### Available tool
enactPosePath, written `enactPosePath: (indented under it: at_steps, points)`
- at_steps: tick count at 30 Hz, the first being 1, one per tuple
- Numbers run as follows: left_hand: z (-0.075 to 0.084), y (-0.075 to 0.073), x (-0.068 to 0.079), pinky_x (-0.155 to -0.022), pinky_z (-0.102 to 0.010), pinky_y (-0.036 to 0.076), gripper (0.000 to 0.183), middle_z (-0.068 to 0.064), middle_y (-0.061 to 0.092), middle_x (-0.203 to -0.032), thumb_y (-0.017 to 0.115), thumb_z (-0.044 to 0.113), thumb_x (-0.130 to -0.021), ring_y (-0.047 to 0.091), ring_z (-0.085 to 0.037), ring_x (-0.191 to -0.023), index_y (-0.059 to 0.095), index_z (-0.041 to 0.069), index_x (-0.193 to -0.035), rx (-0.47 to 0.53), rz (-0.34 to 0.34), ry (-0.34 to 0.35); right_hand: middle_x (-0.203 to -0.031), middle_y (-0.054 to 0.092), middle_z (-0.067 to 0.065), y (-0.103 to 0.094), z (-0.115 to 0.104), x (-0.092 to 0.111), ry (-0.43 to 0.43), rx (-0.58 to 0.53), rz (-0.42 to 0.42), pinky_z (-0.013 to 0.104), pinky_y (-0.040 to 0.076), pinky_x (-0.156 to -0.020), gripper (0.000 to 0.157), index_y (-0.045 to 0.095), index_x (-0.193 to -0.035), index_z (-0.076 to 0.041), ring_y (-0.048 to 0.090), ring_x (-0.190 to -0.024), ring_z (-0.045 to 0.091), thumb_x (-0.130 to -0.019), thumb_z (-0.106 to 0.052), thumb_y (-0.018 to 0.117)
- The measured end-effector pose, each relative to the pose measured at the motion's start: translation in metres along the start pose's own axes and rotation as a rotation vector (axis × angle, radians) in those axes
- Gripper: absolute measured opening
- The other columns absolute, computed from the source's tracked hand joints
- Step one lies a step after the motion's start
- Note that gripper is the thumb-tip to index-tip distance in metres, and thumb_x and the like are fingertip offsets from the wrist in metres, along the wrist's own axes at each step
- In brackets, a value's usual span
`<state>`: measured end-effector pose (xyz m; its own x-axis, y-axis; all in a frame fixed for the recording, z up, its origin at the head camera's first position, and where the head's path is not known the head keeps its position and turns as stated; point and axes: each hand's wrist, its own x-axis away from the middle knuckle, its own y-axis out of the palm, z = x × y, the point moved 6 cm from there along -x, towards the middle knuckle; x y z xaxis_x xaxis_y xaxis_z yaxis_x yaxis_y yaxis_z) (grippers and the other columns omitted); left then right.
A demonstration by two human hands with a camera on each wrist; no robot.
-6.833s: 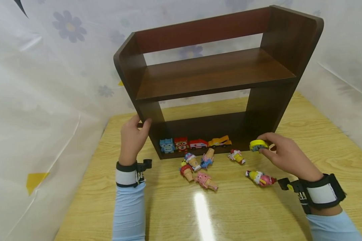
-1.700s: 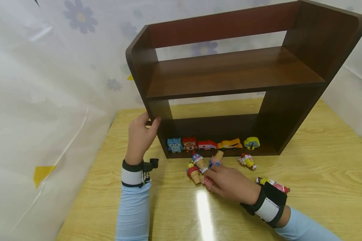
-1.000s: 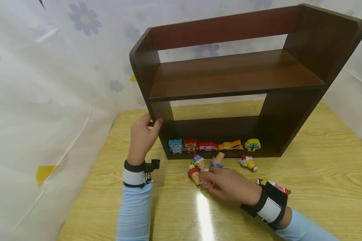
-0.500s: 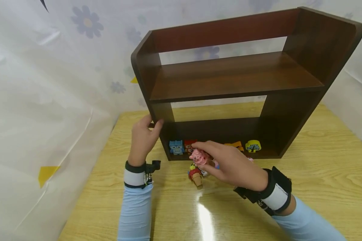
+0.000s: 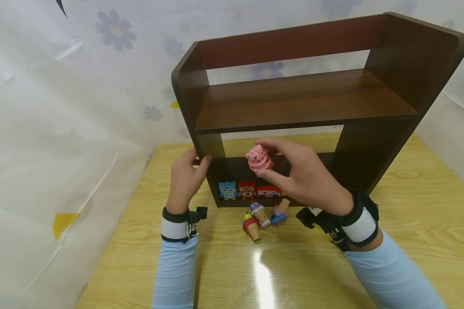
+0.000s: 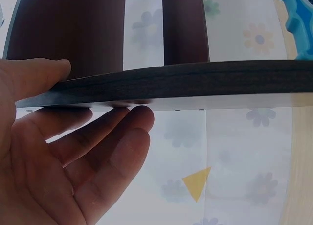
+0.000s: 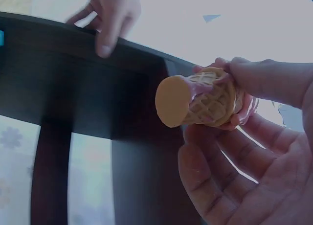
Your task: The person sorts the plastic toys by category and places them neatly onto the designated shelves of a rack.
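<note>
My right hand (image 5: 309, 174) holds a pink toy ice cream cone (image 5: 259, 159) between thumb and fingers, raised in front of the shelf's lower opening. In the right wrist view the toy's waffle cone (image 7: 210, 102) points away from the palm. My left hand (image 5: 186, 180) grips the left side panel of the dark wooden shelf (image 5: 305, 101); in the left wrist view the thumb (image 6: 39, 76) lies over one face and the fingers are on the other. On the lower board stand a blue owl block (image 5: 227, 190), a red owl block (image 5: 246, 189) and a red ambulance (image 5: 269, 191).
Before the shelf, a red-topped cone toy (image 5: 251, 226), a blue-topped cone toy (image 5: 260, 214) and a blue-and-pink cone toy (image 5: 280, 212) lie on the wooden table (image 5: 224, 270). My right hand and wrist hide the lower board's right part. Flowered sheeting (image 5: 81, 107) hangs around.
A yellow tree toy was set on the lower board earlier. My right hand then took the pink cone toy from the table and lifted it toward the shelf. My left hand kept its grip.
</note>
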<state>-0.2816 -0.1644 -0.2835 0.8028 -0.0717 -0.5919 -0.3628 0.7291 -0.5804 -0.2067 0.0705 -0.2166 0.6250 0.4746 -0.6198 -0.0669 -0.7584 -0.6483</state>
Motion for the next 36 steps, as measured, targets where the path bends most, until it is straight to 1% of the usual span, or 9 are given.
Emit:
enactPosePath:
  at_steps: [3, 6, 11, 15, 19, 22, 27, 32, 36]
  points:
    - [0.001, 0.0, 0.0, -0.072, -0.043, 0.058, 0.022, -0.011, 0.073, -0.099, 0.06, 0.025, -0.092, 0.067, -0.024, -0.085, 0.069, 0.008, -0.105, -0.003, 0.0, -0.004, -0.114, 0.064, 0.01, -0.01, -0.001, -0.013, -0.013, 0.007, 0.036, 0.033, 0.056, -0.069, 0.056, 0.05, -0.13, -0.004, 0.06, -0.092, 0.015, -0.08, -0.013, 0.075]
    - [0.002, -0.001, 0.0, -0.072, -0.041, 0.058, 0.023, -0.011, 0.073, -0.099, 0.06, 0.026, -0.092, 0.067, -0.023, -0.085, 0.068, 0.009, -0.105, -0.008, -0.002, -0.01, -0.113, 0.064, 0.01, -0.014, -0.002, -0.026, -0.016, 0.001, 0.069, 0.035, 0.055, -0.07, 0.055, 0.051, -0.128, -0.005, 0.06, -0.092, 0.017, -0.08, -0.014, 0.076]
    - [0.003, -0.001, 0.0, -0.071, -0.041, 0.059, 0.022, -0.011, 0.073, -0.098, 0.06, 0.026, -0.092, 0.067, -0.023, -0.084, 0.069, 0.009, -0.104, -0.02, 0.002, -0.009, -0.11, 0.066, 0.01, -0.008, -0.004, -0.044, -0.008, -0.052, 0.115, 0.035, 0.054, -0.069, 0.051, 0.053, -0.125, -0.005, 0.06, -0.091, 0.016, -0.08, -0.014, 0.076]
    - [0.005, 0.0, 0.0, -0.071, -0.041, 0.059, 0.02, -0.011, 0.073, -0.097, 0.061, 0.023, -0.092, 0.067, -0.023, -0.082, 0.069, 0.009, -0.103, -0.018, 0.008, 0.005, -0.107, 0.066, 0.009, -0.004, -0.007, -0.059, -0.023, -0.106, 0.159, 0.034, 0.055, -0.07, 0.049, 0.053, -0.123, -0.004, 0.061, -0.09, 0.015, -0.08, -0.013, 0.076]
    - [0.004, 0.001, 0.0, -0.07, -0.041, 0.059, 0.018, -0.011, 0.073, -0.096, 0.061, 0.022, -0.091, 0.067, -0.024, -0.081, 0.069, 0.009, -0.102, -0.003, 0.003, 0.009, -0.108, 0.064, 0.011, 0.0, -0.008, -0.076, -0.035, -0.132, 0.195, 0.033, 0.057, -0.073, 0.049, 0.052, -0.124, -0.002, 0.06, -0.088, 0.015, -0.081, -0.011, 0.074]
    - [0.003, 0.001, 0.001, -0.069, -0.041, 0.059, 0.019, -0.011, 0.073, -0.096, 0.061, 0.024, -0.092, 0.068, -0.024, -0.08, 0.069, 0.009, -0.102, -0.001, -0.001, 0.006, -0.11, 0.063, 0.012, 0.007, -0.008, -0.089, -0.036, -0.128, 0.197, 0.032, 0.056, -0.074, 0.048, 0.05, -0.125, -0.001, 0.06, -0.089, 0.016, -0.083, -0.011, 0.072]
    - [0.003, 0.0, 0.001, -0.068, -0.043, 0.058, 0.019, -0.011, 0.073, -0.095, 0.06, 0.025, -0.092, 0.068, -0.025, -0.079, 0.069, 0.01, -0.101, -0.005, 0.006, 0.001, -0.11, 0.063, 0.012, 0.017, -0.007, -0.105, -0.022, -0.12, 0.177, 0.029, 0.055, -0.077, 0.048, 0.049, -0.125, -0.001, 0.06, -0.091, 0.015, -0.084, -0.013, 0.071]
    - [0.002, 0.001, 0.002, -0.068, -0.042, 0.058, 0.018, -0.011, 0.073, -0.095, 0.06, 0.022, -0.092, 0.068, -0.024, -0.078, 0.069, 0.01, -0.101, -0.005, 0.006, -0.006, -0.112, 0.062, 0.012, 0.022, -0.007, -0.116, -0.006, -0.127, 0.161, 0.026, 0.054, -0.077, 0.049, 0.048, -0.126, -0.001, 0.059, -0.088, 0.014, -0.085, -0.014, 0.071]
    - [0.003, 0.002, 0.002, -0.07, -0.043, 0.058, 0.019, -0.011, 0.073, -0.097, 0.06, 0.021, -0.091, 0.068, -0.024, -0.08, 0.068, 0.009, -0.103, -0.005, 0.011, 0.007, -0.113, 0.062, 0.012, 0.022, -0.006, -0.122, 0.012, -0.126, 0.157, 0.025, 0.054, -0.076, 0.049, 0.047, -0.126, -0.002, 0.06, -0.087, 0.013, -0.085, -0.014, 0.07]
